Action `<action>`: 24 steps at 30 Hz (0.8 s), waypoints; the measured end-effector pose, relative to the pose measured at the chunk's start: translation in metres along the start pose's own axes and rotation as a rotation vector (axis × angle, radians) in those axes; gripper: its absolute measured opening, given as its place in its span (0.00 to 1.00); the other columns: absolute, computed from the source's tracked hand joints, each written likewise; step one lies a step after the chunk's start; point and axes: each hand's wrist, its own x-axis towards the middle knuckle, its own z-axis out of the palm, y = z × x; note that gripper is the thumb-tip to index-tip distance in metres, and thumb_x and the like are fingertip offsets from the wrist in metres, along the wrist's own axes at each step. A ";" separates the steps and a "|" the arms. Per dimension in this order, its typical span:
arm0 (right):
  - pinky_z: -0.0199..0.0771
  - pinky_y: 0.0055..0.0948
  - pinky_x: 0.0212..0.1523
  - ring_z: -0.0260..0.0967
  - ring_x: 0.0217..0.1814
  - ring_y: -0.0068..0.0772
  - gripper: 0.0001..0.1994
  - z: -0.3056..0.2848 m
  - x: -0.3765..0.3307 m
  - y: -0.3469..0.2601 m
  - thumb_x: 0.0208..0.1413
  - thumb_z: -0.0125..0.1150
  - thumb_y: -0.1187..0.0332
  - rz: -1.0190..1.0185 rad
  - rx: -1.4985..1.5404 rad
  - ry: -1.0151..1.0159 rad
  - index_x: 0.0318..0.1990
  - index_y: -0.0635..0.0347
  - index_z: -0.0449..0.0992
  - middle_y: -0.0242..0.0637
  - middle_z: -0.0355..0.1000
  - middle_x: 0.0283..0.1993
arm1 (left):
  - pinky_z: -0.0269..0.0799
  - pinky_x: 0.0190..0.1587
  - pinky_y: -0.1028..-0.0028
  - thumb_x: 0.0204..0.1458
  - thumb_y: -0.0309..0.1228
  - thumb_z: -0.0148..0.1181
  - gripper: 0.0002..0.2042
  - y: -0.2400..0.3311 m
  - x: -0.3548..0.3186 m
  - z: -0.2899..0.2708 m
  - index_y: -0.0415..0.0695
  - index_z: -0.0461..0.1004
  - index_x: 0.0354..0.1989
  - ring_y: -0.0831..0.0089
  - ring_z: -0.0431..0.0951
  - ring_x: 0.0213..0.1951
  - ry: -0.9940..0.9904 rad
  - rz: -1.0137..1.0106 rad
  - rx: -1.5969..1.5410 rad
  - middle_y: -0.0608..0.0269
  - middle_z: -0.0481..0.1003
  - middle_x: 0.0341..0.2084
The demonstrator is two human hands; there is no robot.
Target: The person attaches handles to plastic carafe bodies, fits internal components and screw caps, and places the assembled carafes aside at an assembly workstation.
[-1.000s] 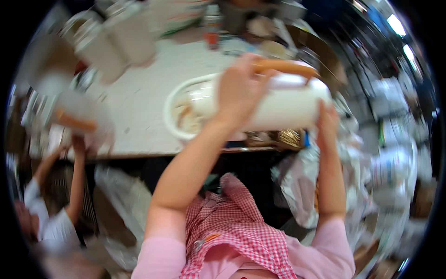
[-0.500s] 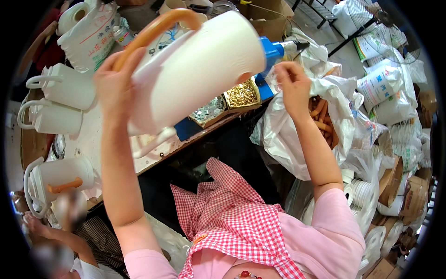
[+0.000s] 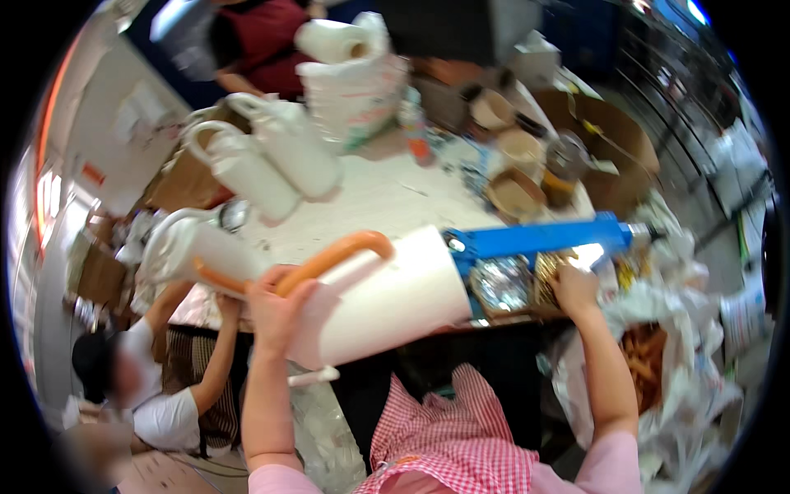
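My left hand [image 3: 278, 306] is wrapped round the lower end of the orange handle and the rim of a white jug [image 3: 387, 305]. The jug lies on its side, its far end against the blue bench tool [image 3: 543, 239]. My right hand [image 3: 576, 290] reaches into a small box of gold-coloured fasteners [image 3: 546, 278]; its fingers are drawn together, and their tips are hidden among the pieces. Beside that box is another with silvery small parts [image 3: 500, 284].
Two white jugs [image 3: 288, 148] stand on the white table [image 3: 378, 193], with another jug [image 3: 193, 247] near a co-worker [image 3: 169, 403] at left. A white sack [image 3: 350, 95] and paper cups [image 3: 517, 193] are farther back. At right, an open bag [image 3: 576, 379] holds orange handles [image 3: 646, 362].
The view has swung to take in more of the table. My right hand has gone from beside the blue tool's end to the fastener box. My left hand still grips the jug, now held lower.
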 end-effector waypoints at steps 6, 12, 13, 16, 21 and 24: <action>0.74 0.46 0.31 0.78 0.30 0.50 0.09 -0.012 -0.049 0.101 0.53 0.59 0.65 0.266 0.001 0.000 0.26 0.59 0.79 0.49 0.78 0.28 | 0.69 0.31 0.81 0.48 0.23 0.70 0.08 -0.002 0.003 0.108 0.36 0.81 0.37 0.83 0.72 0.28 -0.148 0.217 -0.093 0.70 0.76 0.26; 0.75 0.46 0.32 0.76 0.30 0.51 0.06 -0.046 0.000 -0.020 0.54 0.61 0.66 -0.007 0.417 0.316 0.28 0.57 0.76 0.47 0.75 0.26 | 0.53 0.19 0.70 0.55 0.36 0.68 0.15 -0.069 0.002 0.013 0.34 0.76 0.37 0.76 0.60 0.17 -0.080 0.631 0.272 0.67 0.66 0.14; 0.74 0.46 0.34 0.76 0.31 0.50 0.06 -0.065 -0.028 -0.024 0.54 0.62 0.66 -0.029 0.562 0.387 0.29 0.57 0.75 0.46 0.75 0.26 | 0.56 0.20 0.69 0.56 0.34 0.66 0.15 -0.046 -0.014 0.040 0.32 0.77 0.37 0.74 0.62 0.17 -0.078 0.254 0.173 0.64 0.67 0.15; 0.73 0.45 0.35 0.76 0.34 0.49 0.08 -0.052 -0.110 -0.035 0.54 0.64 0.65 -0.069 0.789 0.406 0.30 0.58 0.75 0.43 0.75 0.27 | 0.65 0.27 0.64 0.57 0.34 0.65 0.15 -0.051 -0.008 0.036 0.29 0.78 0.40 0.70 0.68 0.22 0.002 0.245 0.199 0.56 0.72 0.20; 0.74 0.41 0.34 0.77 0.32 0.44 0.08 0.014 -0.260 -0.043 0.54 0.66 0.64 0.304 0.873 0.012 0.30 0.58 0.77 0.39 0.78 0.28 | 0.66 0.28 0.65 0.58 0.34 0.65 0.15 -0.018 -0.025 0.066 0.30 0.78 0.40 0.69 0.69 0.24 -0.048 0.286 0.177 0.55 0.73 0.22; 0.75 0.36 0.34 0.79 0.32 0.37 0.09 0.025 -0.307 -0.061 0.53 0.67 0.63 0.516 0.989 -0.154 0.33 0.58 0.80 0.37 0.80 0.30 | 0.66 0.29 0.65 0.58 0.35 0.65 0.15 -0.013 -0.026 0.070 0.30 0.78 0.40 0.69 0.70 0.24 -0.061 0.291 0.173 0.55 0.74 0.22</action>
